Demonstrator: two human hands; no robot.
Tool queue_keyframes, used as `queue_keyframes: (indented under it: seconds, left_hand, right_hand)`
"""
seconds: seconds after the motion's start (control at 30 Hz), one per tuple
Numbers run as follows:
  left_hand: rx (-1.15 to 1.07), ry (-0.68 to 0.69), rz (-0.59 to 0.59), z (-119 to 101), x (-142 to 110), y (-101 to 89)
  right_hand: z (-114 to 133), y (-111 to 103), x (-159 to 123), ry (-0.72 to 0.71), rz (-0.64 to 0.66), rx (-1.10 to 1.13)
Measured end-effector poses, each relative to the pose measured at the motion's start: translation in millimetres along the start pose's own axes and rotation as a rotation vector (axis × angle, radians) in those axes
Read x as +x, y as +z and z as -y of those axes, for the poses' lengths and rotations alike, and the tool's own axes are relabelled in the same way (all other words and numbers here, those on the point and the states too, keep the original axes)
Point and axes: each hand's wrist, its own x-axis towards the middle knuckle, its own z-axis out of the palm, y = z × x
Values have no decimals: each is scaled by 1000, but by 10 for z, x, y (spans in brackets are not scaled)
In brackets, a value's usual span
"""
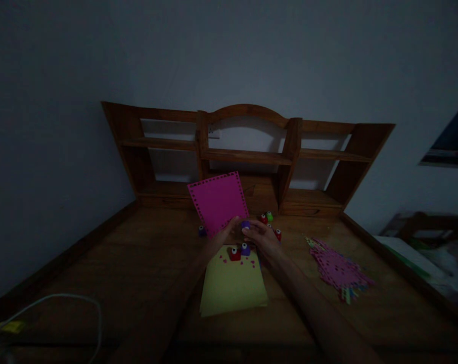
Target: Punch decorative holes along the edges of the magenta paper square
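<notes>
A sheet of pink paper (218, 202) is raised in my left hand (229, 230), gripped near its lower right corner. Small cut-out holes run along its edges. My right hand (265, 239) has its fingers closed on a purple craft punch (245, 224), close to that corner; whether the paper is inside the punch I cannot tell. Just below my hands, a red craft punch (235, 254) and a second purple punch (245, 249) sit at the top of a stack of yellow paper (232, 288). Tiny pink cut-outs are scattered around them.
More punches, red (278, 234) and green (269, 216), stand behind my right hand. A purple one (202, 231) is left of the pink sheet. Punched paper strips (338, 268) lie at right. A wooden shelf (247, 157) backs the desk; a white cable (70, 296) lies at front left.
</notes>
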Motion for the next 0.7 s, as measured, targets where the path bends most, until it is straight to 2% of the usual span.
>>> queue_keyframes:
  seconds: [0.13,0.33,0.6,0.7]
  left_hand:
    - [3,-87,8,-106,-58,29]
    - [-57,-71,-7,-133,-152,33]
    - [-18,-35,-62,-45,-64,-5]
    - [-18,-24,-37,-51,-82,1]
  right_hand:
    - [7,3,-9,-19,-12,0]
    - [44,19,-28,-9,-27,12]
    - [15,16,-12,-21,-44,-7]
    - [34,24,-28,-28,-38,3]
